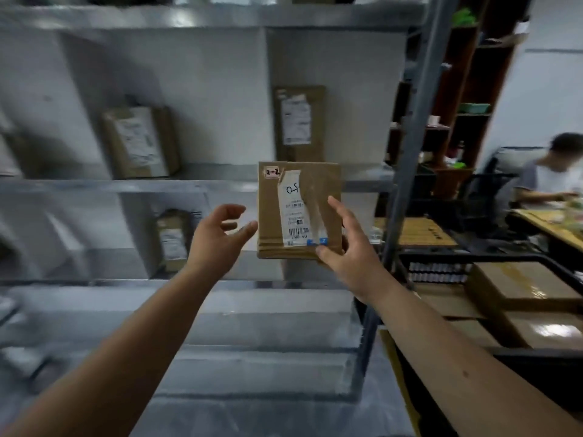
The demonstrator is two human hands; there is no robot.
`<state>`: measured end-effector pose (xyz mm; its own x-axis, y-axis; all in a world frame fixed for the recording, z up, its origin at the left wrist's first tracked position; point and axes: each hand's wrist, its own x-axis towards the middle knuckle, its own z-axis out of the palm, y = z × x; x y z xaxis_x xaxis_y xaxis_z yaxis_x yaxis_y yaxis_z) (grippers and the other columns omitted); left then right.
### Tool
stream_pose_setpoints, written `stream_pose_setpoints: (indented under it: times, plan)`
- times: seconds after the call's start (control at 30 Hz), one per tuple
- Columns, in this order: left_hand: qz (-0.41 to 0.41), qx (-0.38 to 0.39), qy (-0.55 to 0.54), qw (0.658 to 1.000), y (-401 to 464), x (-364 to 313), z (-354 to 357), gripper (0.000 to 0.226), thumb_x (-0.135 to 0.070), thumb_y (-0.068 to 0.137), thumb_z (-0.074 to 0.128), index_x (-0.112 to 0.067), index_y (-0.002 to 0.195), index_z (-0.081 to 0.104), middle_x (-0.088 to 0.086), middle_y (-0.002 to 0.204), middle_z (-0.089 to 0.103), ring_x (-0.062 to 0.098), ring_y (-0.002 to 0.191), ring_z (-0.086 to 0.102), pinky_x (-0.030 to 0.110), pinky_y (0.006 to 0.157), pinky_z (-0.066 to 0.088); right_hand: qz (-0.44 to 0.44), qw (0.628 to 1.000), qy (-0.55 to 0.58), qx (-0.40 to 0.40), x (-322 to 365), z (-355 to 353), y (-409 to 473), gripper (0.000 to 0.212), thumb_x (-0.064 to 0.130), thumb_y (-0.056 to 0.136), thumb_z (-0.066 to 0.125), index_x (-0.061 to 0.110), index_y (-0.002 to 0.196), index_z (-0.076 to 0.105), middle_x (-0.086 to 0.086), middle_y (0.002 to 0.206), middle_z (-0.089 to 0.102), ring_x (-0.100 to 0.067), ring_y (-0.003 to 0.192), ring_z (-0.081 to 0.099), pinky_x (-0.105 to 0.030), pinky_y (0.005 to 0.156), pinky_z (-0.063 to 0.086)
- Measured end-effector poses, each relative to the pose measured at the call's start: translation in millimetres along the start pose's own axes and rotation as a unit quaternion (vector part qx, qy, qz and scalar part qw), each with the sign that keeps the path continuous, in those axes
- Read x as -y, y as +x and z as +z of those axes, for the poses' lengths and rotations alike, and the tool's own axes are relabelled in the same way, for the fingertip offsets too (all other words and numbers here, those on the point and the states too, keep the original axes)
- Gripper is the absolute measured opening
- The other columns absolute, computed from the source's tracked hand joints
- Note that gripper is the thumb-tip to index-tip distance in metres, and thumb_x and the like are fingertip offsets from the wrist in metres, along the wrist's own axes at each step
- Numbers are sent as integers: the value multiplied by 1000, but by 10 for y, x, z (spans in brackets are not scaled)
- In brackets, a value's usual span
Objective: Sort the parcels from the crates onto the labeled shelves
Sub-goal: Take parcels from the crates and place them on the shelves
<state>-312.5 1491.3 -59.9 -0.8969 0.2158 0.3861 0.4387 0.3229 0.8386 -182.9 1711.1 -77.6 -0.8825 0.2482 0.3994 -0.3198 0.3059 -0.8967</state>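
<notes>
Brown cardboard is filling the middle of our view: we are holding one parcel [299, 211] up in front of the shelves [195, 186], its white label facing us and a small sticker [273, 172] at the top left corner reading what looks like "2-2". Our right hand [345, 244] is gripping the parcel by its lower right corner, thumb curling over the front and fingers [336, 209] lying along the right edge. Our left hand [219, 236] is hovering just beside the left edge, fingers loosely spread and holding nothing. We are judging this as the reading step, checking the code before placing. Next we are needing to find the matching shelf bay; any shelf labels are too blurred to read. Other parcels [142, 141] are standing in several bays already, and more boxes are waiting in the crate [517, 258] at our right.
</notes>
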Motion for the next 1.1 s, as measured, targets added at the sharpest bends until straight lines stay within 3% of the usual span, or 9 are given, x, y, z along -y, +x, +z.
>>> stream_pose_setpoints:
  times: [0.17, 0.33, 0.43, 0.57, 0.7, 0.83, 0.97, 1.03, 1.1]
  plan:
    - [-27, -54, 35, 998, -10, 401, -863, 34, -34, 89, 80, -23, 119, 67, -4, 114, 72, 16, 107, 68, 44, 98, 58, -9, 995, -21, 92, 94, 831, 280, 92, 4, 94, 75, 69, 141, 29, 12, 157, 32, -10, 140, 45, -13, 97, 51]
    - [-41, -70, 39, 996, -21, 843, -1637, 31, -29, 91, 81, -24, 117, 66, -3, 113, 72, 16, 106, 69, 42, 96, 59, -30, 988, -92, 124, 184, 1666, 468, 93, 8, 92, 77, 53, 155, 26, 15, 148, 31, -2, 130, 44, -8, 97, 48]
    - [-49, -72, 64, 994, -15, 1143, -2153, 28, -31, 92, 79, -28, 117, 66, -8, 116, 71, 15, 108, 67, 36, 91, 57, -48, 980, -124, 148, 208, 2190, 587, 93, 15, 90, 81, 53, 156, 27, 17, 146, 31, -10, 138, 42, -23, 108, 50]
    - [-50, -76, 113, 989, 50, 1577, -2924, 30, -37, 91, 80, -32, 117, 67, -14, 116, 69, 11, 106, 67, 37, 91, 56, -80, 972, -140, 170, 286, 3008, 752, 93, 19, 89, 82, 64, 147, 24, 18, 148, 28, -13, 140, 39, -17, 100, 52]
    - [-55, -85, 148, 984, 117, 1976, -3608, 28, -37, 92, 78, -30, 117, 67, -14, 113, 68, 12, 105, 67, 37, 92, 56, -86, 972, -128, 176, 303, 3861, 894, 95, 19, 86, 84, 67, 145, 25, 17, 147, 28, -17, 141, 38, -42, 114, 48]
    - [-79, -79, 182, 977, 196, 2330, -4203, 32, -41, 92, 77, -29, 120, 66, -8, 115, 66, 17, 105, 67, 45, 94, 58, -74, 971, -109, 200, 305, 4554, 1003, 92, 13, 89, 79, 62, 148, 28, 9, 155, 29, -20, 144, 37, -38, 117, 43]
    - [-89, -61, 218, 970, 401, 2563, -4709, 44, -45, 90, 77, -26, 128, 65, -2, 127, 68, 19, 112, 65, 49, 97, 57, -66, 968, -100, 219, 318, 5058, 1194, 90, 14, 92, 75, 65, 148, 27, 11, 159, 26, -21, 147, 34, -49, 114, 47]
    - [-94, -56, 233, 966, 494, 2673, -4900, 46, -45, 91, 76, -25, 131, 64, -1, 130, 67, 17, 113, 64, 47, 97, 57, -64, 966, -108, 225, 314, 5276, 1273, 89, 17, 93, 75, 63, 150, 25, 13, 160, 24, -15, 145, 33, -44, 114, 47]
    - [-99, -53, 244, 963, 597, 2813, -5037, 45, -42, 92, 75, -24, 132, 64, -1, 131, 66, 16, 113, 64, 45, 97, 57, -75, 963, -127, 224, 273, 5480, 1370, 89, 19, 94, 76, 60, 153, 23, 12, 160, 25, -8, 139, 32, -27, 111, 46]
